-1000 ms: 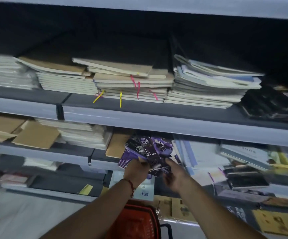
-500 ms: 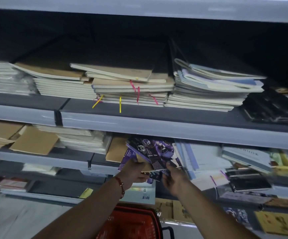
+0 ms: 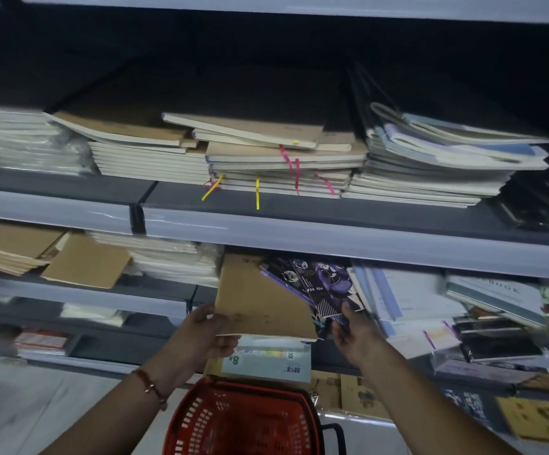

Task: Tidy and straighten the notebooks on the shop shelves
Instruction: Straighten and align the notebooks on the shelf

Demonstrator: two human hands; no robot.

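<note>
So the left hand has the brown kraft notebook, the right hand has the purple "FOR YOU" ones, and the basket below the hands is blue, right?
Not quite: the basket is red, not blue, as the head view shows. The rest holds: the left hand grips the brown kraft notebook, and the right hand holds the purple "FOR YOU" notebooks.

"FOR YOU" in white on the purple-black notebook (image 3: 321, 292), "BOOK" partly readable on the grey-blue notebook (image 3: 496, 295), other print too blurred

Tilted purple notebooks (image 3: 319, 287) beside brown notebook (image 3: 260, 300)
</note>
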